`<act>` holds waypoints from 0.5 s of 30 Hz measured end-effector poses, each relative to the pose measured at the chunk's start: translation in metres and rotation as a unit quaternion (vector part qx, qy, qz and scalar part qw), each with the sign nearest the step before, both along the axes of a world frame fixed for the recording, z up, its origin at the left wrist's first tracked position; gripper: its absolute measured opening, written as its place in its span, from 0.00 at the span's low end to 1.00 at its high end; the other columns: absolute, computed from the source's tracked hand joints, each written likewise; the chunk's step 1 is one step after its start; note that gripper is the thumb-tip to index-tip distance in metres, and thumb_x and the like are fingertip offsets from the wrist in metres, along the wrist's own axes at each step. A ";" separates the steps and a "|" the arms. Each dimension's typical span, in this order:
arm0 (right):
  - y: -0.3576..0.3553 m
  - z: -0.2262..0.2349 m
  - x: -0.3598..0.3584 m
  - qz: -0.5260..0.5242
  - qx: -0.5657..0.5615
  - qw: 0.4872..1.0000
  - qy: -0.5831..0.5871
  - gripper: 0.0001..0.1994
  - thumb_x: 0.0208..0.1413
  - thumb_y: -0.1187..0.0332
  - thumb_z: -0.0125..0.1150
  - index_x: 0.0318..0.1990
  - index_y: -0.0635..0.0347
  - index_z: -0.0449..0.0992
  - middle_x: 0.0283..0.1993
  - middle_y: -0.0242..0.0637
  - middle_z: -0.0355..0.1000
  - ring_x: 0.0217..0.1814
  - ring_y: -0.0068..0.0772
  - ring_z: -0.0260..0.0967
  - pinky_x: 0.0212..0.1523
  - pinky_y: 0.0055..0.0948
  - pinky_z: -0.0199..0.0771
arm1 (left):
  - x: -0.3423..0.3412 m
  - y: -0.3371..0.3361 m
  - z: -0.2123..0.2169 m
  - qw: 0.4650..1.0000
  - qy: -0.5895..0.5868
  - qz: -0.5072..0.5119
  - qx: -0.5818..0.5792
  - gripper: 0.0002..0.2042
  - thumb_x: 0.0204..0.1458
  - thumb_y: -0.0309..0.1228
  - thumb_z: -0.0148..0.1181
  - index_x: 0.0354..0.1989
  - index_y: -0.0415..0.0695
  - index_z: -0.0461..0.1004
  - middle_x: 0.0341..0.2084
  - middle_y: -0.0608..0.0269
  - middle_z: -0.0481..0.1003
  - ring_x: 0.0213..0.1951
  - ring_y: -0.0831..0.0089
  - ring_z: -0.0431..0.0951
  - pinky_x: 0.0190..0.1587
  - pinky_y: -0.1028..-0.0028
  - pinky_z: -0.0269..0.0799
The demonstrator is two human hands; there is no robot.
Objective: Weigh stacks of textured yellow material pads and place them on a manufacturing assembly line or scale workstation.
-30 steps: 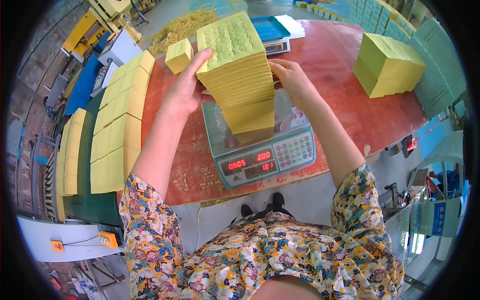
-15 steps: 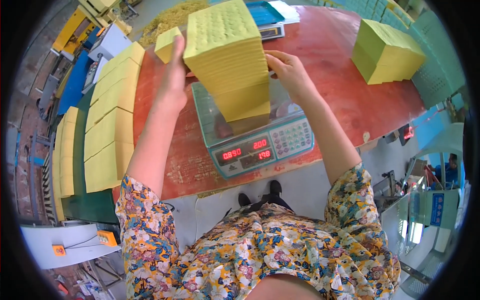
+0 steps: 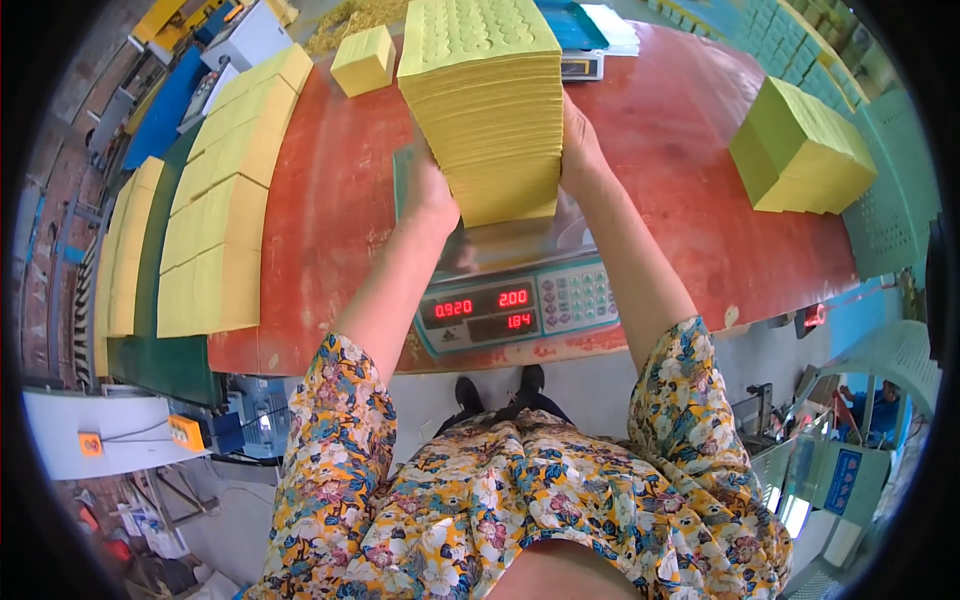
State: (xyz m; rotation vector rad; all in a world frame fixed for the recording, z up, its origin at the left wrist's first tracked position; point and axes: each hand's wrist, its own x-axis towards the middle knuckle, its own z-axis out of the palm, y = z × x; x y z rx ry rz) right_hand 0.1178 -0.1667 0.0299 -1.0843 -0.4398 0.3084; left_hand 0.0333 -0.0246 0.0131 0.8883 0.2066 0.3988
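Note:
A tall stack of yellow paper sheets [image 3: 493,110] is held between my two hands just above the metal pan of a digital scale [image 3: 520,300], and seems lifted off it. My left hand [image 3: 430,195] presses the stack's left side near its bottom. On the right side my right hand [image 3: 578,150] grips it. The scale's red digits glow on its front panel, facing me, on a red table [image 3: 320,240].
Rows of yellow paper stacks [image 3: 215,215] lie along the table's left side and on a green surface beside it. A small yellow stack [image 3: 364,60] sits at the back, a larger block [image 3: 800,150] at the right. Green crates stand far right.
The stack has risen toward the camera between both hands and now fills more of the view; both hands moved down its sides toward the bottom.

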 end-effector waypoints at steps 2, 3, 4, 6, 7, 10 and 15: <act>-0.007 -0.007 0.000 -0.020 -0.015 1.000 -0.004 0.30 0.66 0.47 0.46 0.66 0.59 0.63 0.58 0.36 0.69 0.57 0.26 0.66 0.54 0.28 0.68 | -0.007 -0.002 0.002 0.999 0.002 0.036 -0.004 0.28 0.62 0.54 0.47 0.61 0.45 0.64 0.52 0.65 0.70 0.54 0.73 0.70 0.54 0.69 0.68; -0.017 -0.012 -0.001 -0.046 -0.035 0.998 0.010 0.29 0.67 0.48 0.44 0.66 0.60 0.63 0.60 0.38 0.67 0.61 0.29 0.63 0.58 0.30 0.64 | -0.020 0.002 -0.001 0.995 0.016 0.092 0.029 0.28 0.62 0.53 0.47 0.62 0.45 0.63 0.54 0.63 0.69 0.55 0.71 0.69 0.55 0.66 0.68; -0.028 -0.014 -0.004 -0.073 -0.059 0.995 0.027 0.28 0.67 0.49 0.42 0.66 0.60 0.63 0.63 0.41 0.66 0.65 0.32 0.61 0.62 0.33 0.60 | -0.034 0.006 -0.005 0.987 0.033 0.145 0.059 0.29 0.62 0.52 0.48 0.63 0.44 0.62 0.56 0.61 0.68 0.57 0.69 0.68 0.56 0.64 0.67; -0.065 -0.015 -0.032 -0.093 -0.051 0.994 0.023 0.25 0.68 0.54 0.42 0.63 0.64 0.65 0.59 0.43 0.70 0.61 0.35 0.66 0.60 0.35 0.63 | -0.081 0.013 -0.011 0.978 0.042 0.193 0.073 0.27 0.62 0.48 0.50 0.62 0.42 0.63 0.59 0.55 0.66 0.56 0.65 0.69 0.55 0.61 0.67; -0.086 -0.018 -0.045 -0.087 -0.058 0.994 0.030 0.25 0.68 0.54 0.42 0.63 0.64 0.65 0.59 0.43 0.70 0.61 0.35 0.66 0.60 0.35 0.63 | -0.107 0.013 -0.007 0.976 0.047 0.176 0.117 0.25 0.63 0.45 0.48 0.61 0.40 0.64 0.58 0.52 0.67 0.55 0.64 0.71 0.55 0.62 0.68; -0.139 -0.030 -0.091 -0.082 -0.067 0.994 0.040 0.23 0.69 0.58 0.41 0.60 0.66 0.68 0.53 0.44 0.74 0.55 0.38 0.71 0.56 0.34 0.67 | -0.187 0.012 -0.017 0.976 0.102 0.135 0.141 0.21 0.64 0.41 0.46 0.58 0.38 0.67 0.55 0.49 0.71 0.52 0.63 0.74 0.54 0.65 0.69; -0.164 -0.043 -0.139 -0.051 -0.038 0.994 0.091 0.19 0.68 0.62 0.42 0.54 0.68 0.73 0.45 0.44 0.76 0.48 0.36 0.74 0.53 0.35 0.71 | -0.238 -0.010 -0.025 0.967 0.167 0.159 0.108 0.18 0.64 0.38 0.47 0.53 0.37 0.71 0.47 0.51 0.76 0.47 0.66 0.76 0.50 0.67 0.71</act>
